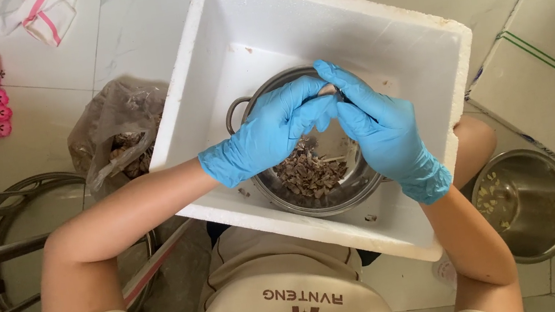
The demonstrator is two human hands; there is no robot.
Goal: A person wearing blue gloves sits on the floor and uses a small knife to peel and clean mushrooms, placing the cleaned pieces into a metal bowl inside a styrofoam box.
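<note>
Both gloved hands, our left hand (266,132) and right hand (376,126), pinch together on one small piece (328,90) over the metal bowl (342,194) of brown bits in the foam box (377,38); we judge we're mid-peel, needing a careful pull

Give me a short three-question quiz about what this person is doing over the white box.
1. True or false: both hands wear blue gloves.
2. What holds the brown pieces under the hands: A) plastic bag B) metal bowl C) cardboard box?
3. Where does the second metal pot stand?

Key:
1. True: left hand, right hand.
2. B, the metal bowl inside the foam box.
3. On the floor beside the person's right arm: pot.
</note>
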